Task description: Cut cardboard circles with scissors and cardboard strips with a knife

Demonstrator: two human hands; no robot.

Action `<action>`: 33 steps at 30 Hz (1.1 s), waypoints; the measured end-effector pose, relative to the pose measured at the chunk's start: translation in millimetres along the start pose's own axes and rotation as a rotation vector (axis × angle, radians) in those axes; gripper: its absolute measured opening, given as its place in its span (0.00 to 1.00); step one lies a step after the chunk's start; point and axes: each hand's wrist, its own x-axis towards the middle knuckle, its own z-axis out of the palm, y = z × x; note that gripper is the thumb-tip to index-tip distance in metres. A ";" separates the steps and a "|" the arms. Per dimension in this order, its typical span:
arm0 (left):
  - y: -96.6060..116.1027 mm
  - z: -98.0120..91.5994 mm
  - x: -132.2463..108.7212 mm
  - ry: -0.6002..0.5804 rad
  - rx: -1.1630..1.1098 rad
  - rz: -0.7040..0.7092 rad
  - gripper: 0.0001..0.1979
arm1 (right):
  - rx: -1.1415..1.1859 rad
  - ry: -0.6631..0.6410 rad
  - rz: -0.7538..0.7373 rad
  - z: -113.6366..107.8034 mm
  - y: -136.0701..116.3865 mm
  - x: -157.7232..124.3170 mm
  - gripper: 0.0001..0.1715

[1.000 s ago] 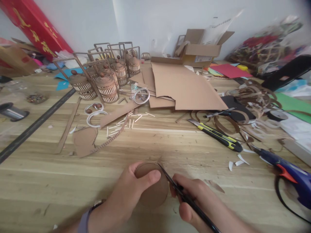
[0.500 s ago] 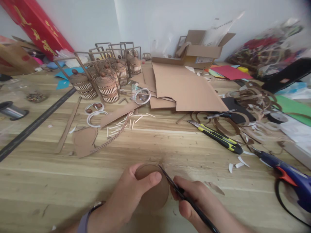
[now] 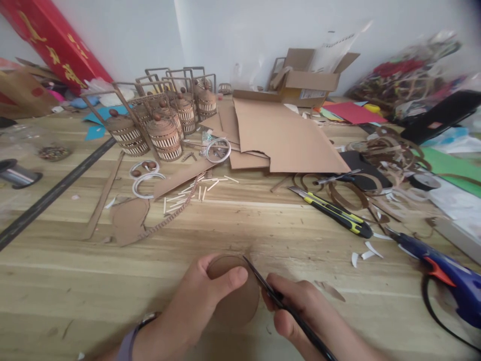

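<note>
Near the bottom middle, my left hand point(image 3: 210, 291) grips a round brown cardboard disc point(image 3: 240, 303), thumb across its upper face. A thin rim line runs along the disc's top edge. Slim black tweezers point(image 3: 276, 296) pass through my right hand point(image 3: 300, 306), held between the thumb and fingers. Their pointed tip meets the disc's upper right edge, close to my left thumb. Whether the tip pinches anything there is too small to tell. The fingers under the disc are hidden.
A yellow-black utility knife point(image 3: 330, 210) and a blue glue gun point(image 3: 436, 271) lie to the right. Cardboard sheets point(image 3: 289, 135), small lidded baskets point(image 3: 163, 138) with tall handles and an open box point(image 3: 310, 80) stand farther back. Pale sticks point(image 3: 176, 203) and a cardboard scrap point(image 3: 130, 220) lie left.
The whole view has shifted very slightly. Both hands keep the same hold on the disc and the tweezers, with the tip still at the disc's edge.
</note>
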 end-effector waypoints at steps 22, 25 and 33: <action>1.3 -2.1 1.2 0.102 0.068 -0.041 0.26 | -0.028 -0.005 0.019 -2.5 2.8 0.6 0.44; 1.2 -1.9 0.0 0.119 0.087 -0.047 0.26 | -0.023 -0.004 0.015 -2.1 3.2 0.9 0.44; 3.0 -2.9 0.5 0.165 0.106 -0.067 0.26 | -0.020 -0.020 0.030 -2.7 3.0 0.6 0.43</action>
